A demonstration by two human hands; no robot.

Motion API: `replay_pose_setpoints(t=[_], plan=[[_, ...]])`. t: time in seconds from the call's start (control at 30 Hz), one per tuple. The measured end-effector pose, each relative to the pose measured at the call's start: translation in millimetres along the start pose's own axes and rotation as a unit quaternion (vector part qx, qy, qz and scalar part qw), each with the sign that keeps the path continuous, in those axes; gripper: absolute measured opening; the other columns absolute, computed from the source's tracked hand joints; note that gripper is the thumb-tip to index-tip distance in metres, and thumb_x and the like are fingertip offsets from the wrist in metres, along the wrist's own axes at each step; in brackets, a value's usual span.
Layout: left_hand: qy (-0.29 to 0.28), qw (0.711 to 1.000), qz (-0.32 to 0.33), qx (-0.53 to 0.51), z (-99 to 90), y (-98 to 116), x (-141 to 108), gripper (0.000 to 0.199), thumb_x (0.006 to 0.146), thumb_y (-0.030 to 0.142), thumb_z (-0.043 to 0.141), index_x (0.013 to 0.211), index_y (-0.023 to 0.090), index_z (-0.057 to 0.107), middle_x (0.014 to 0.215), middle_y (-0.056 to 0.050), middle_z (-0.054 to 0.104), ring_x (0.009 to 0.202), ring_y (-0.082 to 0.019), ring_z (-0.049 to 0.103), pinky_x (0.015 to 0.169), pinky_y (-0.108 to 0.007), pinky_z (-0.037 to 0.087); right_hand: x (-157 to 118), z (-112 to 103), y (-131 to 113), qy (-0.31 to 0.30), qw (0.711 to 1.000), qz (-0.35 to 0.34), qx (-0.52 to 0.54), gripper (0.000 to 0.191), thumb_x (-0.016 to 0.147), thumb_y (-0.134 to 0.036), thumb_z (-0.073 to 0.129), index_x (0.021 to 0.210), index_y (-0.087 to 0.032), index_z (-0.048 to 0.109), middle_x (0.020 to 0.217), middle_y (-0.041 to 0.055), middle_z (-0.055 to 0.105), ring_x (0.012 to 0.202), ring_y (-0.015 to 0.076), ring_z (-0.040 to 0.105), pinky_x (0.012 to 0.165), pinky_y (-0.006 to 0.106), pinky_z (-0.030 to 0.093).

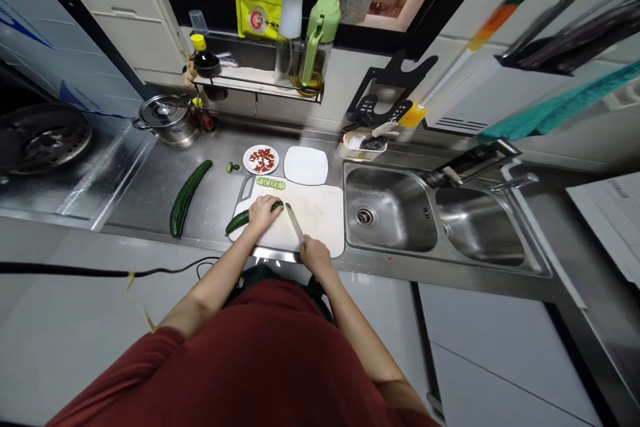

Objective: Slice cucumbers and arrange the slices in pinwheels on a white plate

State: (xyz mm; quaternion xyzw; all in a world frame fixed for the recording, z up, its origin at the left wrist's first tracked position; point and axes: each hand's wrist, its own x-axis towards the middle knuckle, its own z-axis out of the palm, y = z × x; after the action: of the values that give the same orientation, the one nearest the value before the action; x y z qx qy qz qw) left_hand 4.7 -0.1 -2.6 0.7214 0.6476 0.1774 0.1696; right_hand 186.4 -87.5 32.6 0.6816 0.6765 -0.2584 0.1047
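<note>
My left hand (263, 215) grips a dark green cucumber (238, 221) lying on the white cutting board (323, 223). In my right hand (315, 254) is the handle of a knife (295, 223), its blade angled toward the cucumber's right end. Whether the blade touches the cucumber I cannot tell. A row of cucumber slices (271, 183) lies along the board's back edge. Behind the board are a round plate (247, 160) of chopped red pieces and a white square plate (306, 165). Another cucumber (187, 200) rests on the steel counter to the left.
Small green cucumber ends (230, 167) lie left of the round plate. A lidded steel pot (170, 121) stands at the back left, with a stove beyond. The double sink (395, 210) is right of the board. Bottles (320, 40) stand on the wall shelf.
</note>
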Motion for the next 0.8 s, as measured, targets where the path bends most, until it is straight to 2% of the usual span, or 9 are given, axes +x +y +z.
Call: replay_pose_setpoints(t=[0.2, 0.37, 0.47, 0.6, 0.8], plan=[[0.006, 1.000, -0.011, -0.016, -1.2, -1, -1, 0.028, 0.089, 0.039, 0.052, 0.111, 0.028, 0.066, 0.113, -0.004, 0.065, 0.108, -0.022, 0.053, 0.092, -0.032, 0.042, 3, -7, 11, 0.039, 0.998, 0.038, -0.034, 0.033, 0.096, -0.020, 0.034, 0.123, -0.021, 0.054, 0.097, 0.0116, 0.068, 0.092, 0.0216, 0.064, 0.077, 0.030, 0.042], [0.064, 0.996, -0.022, -0.054, -5.1, -2, 0, 0.033, 0.093, 0.038, 0.042, 0.112, 0.024, 0.065, 0.113, -0.005, 0.065, 0.108, -0.021, 0.054, 0.096, -0.032, 0.040, 6, -9, 13, 0.088, 0.995, 0.041, -0.039, 0.036, 0.097, -0.024, 0.033, 0.129, -0.027, 0.051, 0.100, 0.0094, 0.066, 0.092, 0.0213, 0.062, 0.078, 0.030, 0.040], [0.082, 0.993, -0.018, -0.085, -11.1, 0, 4, 0.035, 0.094, 0.039, 0.040, 0.114, 0.023, 0.064, 0.114, -0.005, 0.064, 0.109, -0.020, 0.054, 0.097, -0.032, 0.040, 6, -11, 13, 0.122, 0.991, 0.040, -0.039, 0.035, 0.095, -0.027, 0.040, 0.128, -0.025, 0.052, 0.102, 0.0095, 0.064, 0.095, 0.0223, 0.059, 0.080, 0.030, 0.038], [0.050, 0.992, 0.034, -0.108, -18.0, 6, 9, 0.033, 0.091, 0.041, 0.048, 0.113, 0.023, 0.064, 0.117, -0.004, 0.063, 0.112, -0.019, 0.052, 0.099, -0.031, 0.040, 6, -13, 15, 0.156, 0.986, 0.036, -0.041, 0.048, 0.089, -0.025, 0.051, 0.136, -0.020, 0.045, 0.108, 0.0113, 0.062, 0.101, 0.0241, 0.054, 0.086, 0.032, 0.034], [-0.011, 0.992, 0.082, -0.094, -20.2, 11, 13, 0.039, 0.083, 0.046, 0.059, 0.114, 0.025, 0.066, 0.120, -0.004, 0.060, 0.116, -0.022, 0.049, 0.103, -0.034, 0.038, 4, -14, 20, 0.176, 0.983, 0.021, -0.051, 0.054, 0.088, -0.026, 0.052, 0.140, -0.019, 0.042, 0.108, 0.0118, 0.059, 0.100, 0.0251, 0.049, 0.087, 0.033, 0.032]])
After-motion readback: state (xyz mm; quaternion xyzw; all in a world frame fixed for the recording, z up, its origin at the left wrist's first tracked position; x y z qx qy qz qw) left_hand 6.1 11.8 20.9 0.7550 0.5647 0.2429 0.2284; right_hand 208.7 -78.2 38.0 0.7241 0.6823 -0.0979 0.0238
